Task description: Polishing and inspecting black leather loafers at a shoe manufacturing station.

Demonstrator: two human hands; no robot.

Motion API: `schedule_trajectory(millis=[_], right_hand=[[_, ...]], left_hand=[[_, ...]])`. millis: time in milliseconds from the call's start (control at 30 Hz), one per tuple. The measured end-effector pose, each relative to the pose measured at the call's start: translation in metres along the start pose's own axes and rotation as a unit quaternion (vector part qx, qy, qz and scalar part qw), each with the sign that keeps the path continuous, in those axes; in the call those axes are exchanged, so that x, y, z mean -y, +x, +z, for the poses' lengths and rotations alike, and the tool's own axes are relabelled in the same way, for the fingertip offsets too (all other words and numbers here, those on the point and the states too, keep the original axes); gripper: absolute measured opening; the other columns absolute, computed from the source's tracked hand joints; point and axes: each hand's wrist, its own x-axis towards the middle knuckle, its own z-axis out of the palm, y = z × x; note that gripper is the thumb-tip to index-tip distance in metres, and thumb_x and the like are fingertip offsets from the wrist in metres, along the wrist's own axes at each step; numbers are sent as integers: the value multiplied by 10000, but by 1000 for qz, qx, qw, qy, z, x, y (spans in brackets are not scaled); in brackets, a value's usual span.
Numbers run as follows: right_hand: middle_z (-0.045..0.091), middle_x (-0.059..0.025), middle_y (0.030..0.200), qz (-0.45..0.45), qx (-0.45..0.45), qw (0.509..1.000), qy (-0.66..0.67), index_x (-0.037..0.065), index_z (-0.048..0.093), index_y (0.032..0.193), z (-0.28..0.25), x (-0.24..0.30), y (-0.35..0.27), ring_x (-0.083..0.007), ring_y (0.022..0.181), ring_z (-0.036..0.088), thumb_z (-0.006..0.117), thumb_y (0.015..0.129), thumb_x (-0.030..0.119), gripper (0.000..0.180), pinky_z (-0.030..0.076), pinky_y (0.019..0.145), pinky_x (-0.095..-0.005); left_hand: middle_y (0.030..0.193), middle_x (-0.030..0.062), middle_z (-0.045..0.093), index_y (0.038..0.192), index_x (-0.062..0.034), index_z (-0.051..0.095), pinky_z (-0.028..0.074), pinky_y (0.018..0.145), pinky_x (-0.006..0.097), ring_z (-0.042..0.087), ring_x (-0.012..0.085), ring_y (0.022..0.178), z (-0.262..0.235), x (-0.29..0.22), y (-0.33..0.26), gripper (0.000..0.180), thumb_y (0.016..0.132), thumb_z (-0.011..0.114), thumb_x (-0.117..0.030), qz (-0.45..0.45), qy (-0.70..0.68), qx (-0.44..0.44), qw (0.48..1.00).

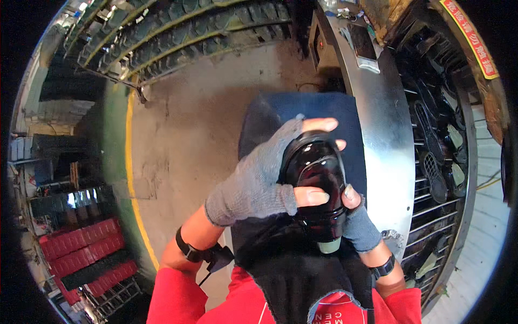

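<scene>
A glossy black shoe (318, 171) is between my hands, in front of my body, with its rounded toe pointing away from me. A pale green piece (329, 247), like the end of a shoe last, sticks out of the near end. My left hand (264, 175), in a grey fingerless glove, grips it from the left; the fingers wrap over the toe and the thumb lies across the top. On the right side, my right hand (360, 221), also gloved, holds the shoe with its thumb against the edge; its other fingers are hidden. Below the shoe lies a dark blue cloth or apron (345, 116).
A metal worktop (383, 129) runs along my right, with a phone (361, 42) at its far end. Beyond it, a barred rack (440, 208) carries dark shoe soles (433, 173). Shelves of shoes (199, 40) stand far ahead. Red ribbed panels (83, 240) are at the left.
</scene>
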Motion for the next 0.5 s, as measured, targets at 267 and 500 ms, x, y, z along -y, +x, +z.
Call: schedule_trajectory(millis=[267, 500], right_hand=[[685, -135, 1297, -114, 66, 953, -272, -65, 599, 1395, 3, 38, -10, -171, 1146, 625, 618, 1041, 562, 720, 522, 983, -323], [744, -165, 1180, -120, -256, 950, -135, -65, 581, 1385, 4, 34, -55, -254, 917, 763, 688, 975, 572, 765, 652, 742, -346]], left_hand=[[1511, 303, 539, 1551, -231, 299, 454, 1136, 665, 567, 555, 1327, -3, 6, -42, 1047, 756, 963, -384, 110, -142, -117, 977], [1603, 286, 445, 1575, -160, 362, 417, 1182, 599, 480, 500, 1444, -10, 38, -21, 956, 819, 927, -306, 251, -197, -45, 946]])
